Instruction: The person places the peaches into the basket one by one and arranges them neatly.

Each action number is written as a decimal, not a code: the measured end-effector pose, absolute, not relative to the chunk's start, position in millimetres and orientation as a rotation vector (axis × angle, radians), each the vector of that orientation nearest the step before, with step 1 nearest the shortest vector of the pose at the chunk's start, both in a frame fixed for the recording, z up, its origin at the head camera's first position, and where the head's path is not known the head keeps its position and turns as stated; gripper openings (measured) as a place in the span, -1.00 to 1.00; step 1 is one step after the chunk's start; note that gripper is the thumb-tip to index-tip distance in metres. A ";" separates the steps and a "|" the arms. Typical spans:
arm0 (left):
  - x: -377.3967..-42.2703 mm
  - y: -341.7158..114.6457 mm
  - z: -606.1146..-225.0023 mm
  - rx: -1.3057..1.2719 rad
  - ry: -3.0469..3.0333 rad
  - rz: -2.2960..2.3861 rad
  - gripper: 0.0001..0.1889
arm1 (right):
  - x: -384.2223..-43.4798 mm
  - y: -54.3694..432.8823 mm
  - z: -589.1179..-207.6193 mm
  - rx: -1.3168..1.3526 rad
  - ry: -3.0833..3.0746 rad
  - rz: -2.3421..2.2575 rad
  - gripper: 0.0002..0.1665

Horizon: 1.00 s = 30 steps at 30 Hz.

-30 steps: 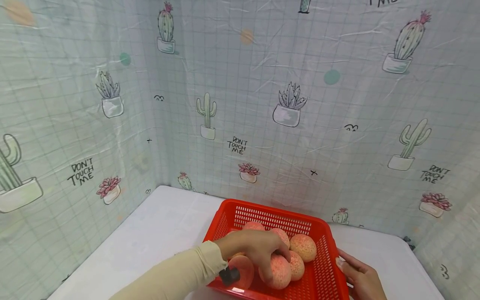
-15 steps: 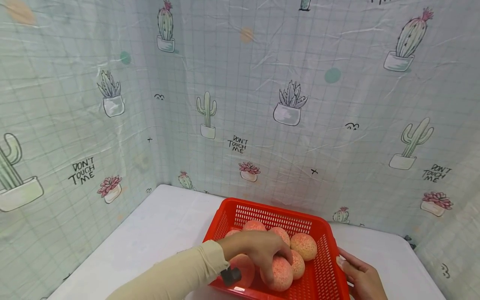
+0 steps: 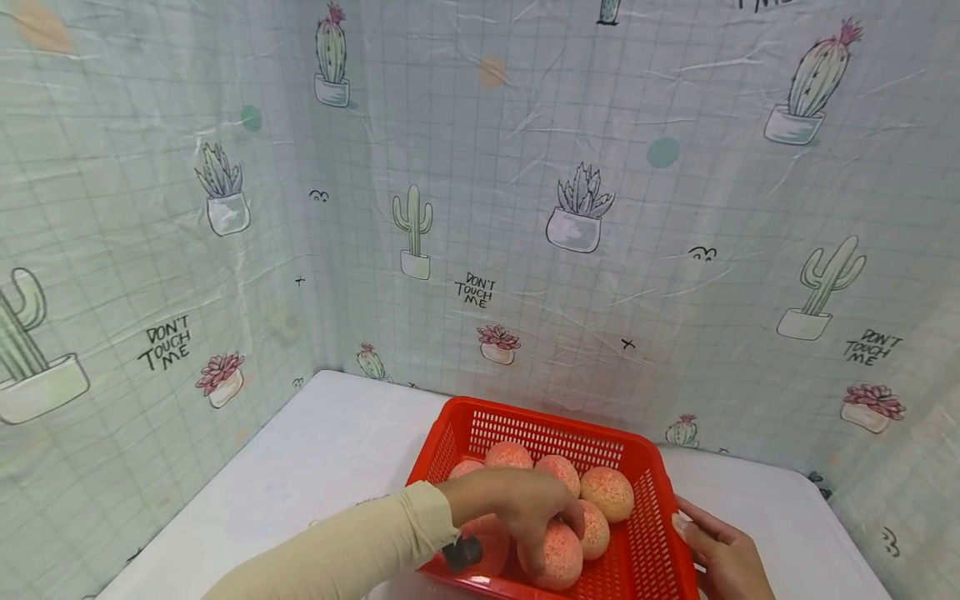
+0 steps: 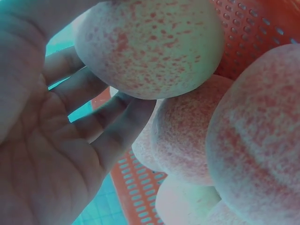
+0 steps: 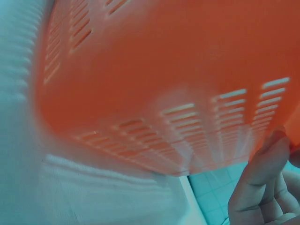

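Note:
Inside a red plastic basket (image 3: 555,417), my left hand (image 3: 525,504) holds a speckled pink peach (image 3: 562,558) near the basket's front side. In the left wrist view, the fingers of my left hand (image 4: 56,140) curve round one side of that peach (image 4: 150,47), and the thumb lies partly out of frame. Several other peaches lie close by, among them a yellowish peach (image 3: 607,494) toward the right wall. My right hand (image 3: 727,558) grips the basket's right rim, thumb on top. The right wrist view has fingers (image 5: 262,183) against the basket's slotted side (image 5: 136,70).
The basket stands on a white table (image 3: 337,450). Behind and to the left hang grey-green curtains (image 3: 480,167) printed with cacti. A black wrist camera (image 3: 461,552) sits under my left wrist, over the peaches at the basket's front left.
My left hand and the peach it holds have shifted slightly toward the basket's front. My right hand stays on the rim, and the basket has not moved.

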<state>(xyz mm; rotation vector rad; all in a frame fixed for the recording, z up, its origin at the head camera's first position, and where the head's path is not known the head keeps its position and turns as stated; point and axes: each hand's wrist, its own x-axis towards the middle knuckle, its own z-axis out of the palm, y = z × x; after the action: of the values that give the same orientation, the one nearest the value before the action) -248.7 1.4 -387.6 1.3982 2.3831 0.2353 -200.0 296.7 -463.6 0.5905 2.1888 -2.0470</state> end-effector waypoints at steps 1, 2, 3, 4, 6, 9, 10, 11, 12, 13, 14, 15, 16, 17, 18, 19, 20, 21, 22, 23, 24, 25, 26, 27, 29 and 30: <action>-248.2 1.6 -387.1 1.407 2.385 0.221 -0.44 | -199.9 296.1 -462.8 0.591 2.190 -2.044 -0.20; -247.6 1.8 -386.7 1.412 2.386 0.208 -0.44 | -199.8 295.3 -462.0 0.591 2.195 -2.040 -0.20; -247.1 1.9 -386.5 1.415 2.387 0.198 -0.44 | -199.7 294.6 -461.2 0.593 2.200 -2.035 -0.20; -246.5 2.0 -386.3 1.416 2.387 0.192 -0.43 | -199.5 293.8 -460.5 0.597 2.200 -2.036 -0.20; -245.6 2.0 -385.9 1.405 2.384 0.188 -0.42 | -198.7 292.0 -459.8 0.600 2.219 -2.024 -0.20; -245.0 2.8 -386.6 1.408 2.372 0.176 -0.41 | -198.0 288.2 -460.8 0.621 2.278 -2.010 -0.24; -245.0 3.3 -386.8 1.414 2.363 0.172 -0.40 | -198.0 286.5 -461.9 0.639 2.303 -1.999 -0.26; -244.9 3.8 -387.2 1.419 2.358 0.165 -0.40 | -198.1 284.8 -463.3 0.655 2.338 -1.981 -0.28; -244.7 4.3 -387.7 1.424 2.353 0.160 -0.42 | -198.5 283.3 -465.0 0.671 2.369 -1.968 -0.30; -244.3 4.8 -388.2 1.425 2.352 0.155 -0.45 | -199.3 281.7 -467.0 0.699 2.389 -1.964 -0.32; -243.4 5.3 -388.4 1.424 2.357 0.143 -0.48 | -198.9 279.7 -467.6 0.720 2.404 -1.958 -0.33; -242.3 5.8 -388.7 1.419 2.366 0.134 -0.51 | -198.7 277.7 -468.3 0.738 2.418 -1.951 -0.34; -241.4 6.7 -388.9 1.407 2.375 0.127 -0.55 | -198.4 276.4 -468.8 0.754 2.426 -1.949 -0.35; -240.4 7.3 -389.0 1.401 2.384 0.117 -0.58 | -198.0 275.2 -469.3 0.764 2.440 -1.944 -0.36; -239.6 7.7 -389.0 1.396 2.389 0.112 -0.60 | -197.5 274.1 -469.5 0.771 2.445 -1.946 -0.36; -238.9 8.0 -388.7 1.394 2.395 0.103 -0.61 | -196.8 273.1 -469.4 0.775 2.443 -1.947 -0.36; -238.3 7.9 -388.3 1.392 2.398 0.098 -0.60 | -195.9 271.7 -468.9 0.781 2.445 -1.944 -0.36; -238.2 7.5 -387.9 1.391 2.397 0.103 -0.59 | -196.1 271.0 -469.6 0.793 2.444 -1.946 -0.36; -238.2 6.7 -387.2 1.388 2.390 0.114 -0.58 | -196.1 270.1 -470.1 0.808 2.445 -1.947 -0.37; -238.3 5.8 -386.5 1.385 2.389 0.125 -0.56 | -196.1 269.2 -470.4 0.824 2.449 -1.946 -0.37; -238.1 4.6 -385.6 1.372 2.393 0.145 -0.55 | -196.0 268.7 -470.7 0.834 2.439 -1.960 -0.38; -238.0 3.0 -384.7 1.357 2.399 0.169 -0.54 | -195.9 268.0 -470.8 0.846 2.437 -1.969 -0.38; -237.8 0.9 -383.7 1.347 2.406 0.200 -0.54 | -196.0 267.0 -470.6 0.861 2.443 -1.977 -0.39; -237.7 -1.6 -382.6 1.332 2.418 0.239 -0.53 | -195.8 266.2 -470.3 0.870 2.447 -1.988 -0.40; -238.4 -7.5 -378.8 1.308 2.440 0.330 -0.54 | -195.4 264.7 -469.6 0.872 2.463 -2.002 -0.41; -238.9 -11.2 -376.0 1.295 2.460 0.367 -0.54 | -195.2 264.1 -469.3 0.869 2.469 -2.008 -0.41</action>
<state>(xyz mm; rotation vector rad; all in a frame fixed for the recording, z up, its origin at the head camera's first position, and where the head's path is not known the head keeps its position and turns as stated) -238.9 -11.2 -376.0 1.2954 2.4596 0.3669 -195.2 264.1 -469.3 0.8691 2.4693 -2.0077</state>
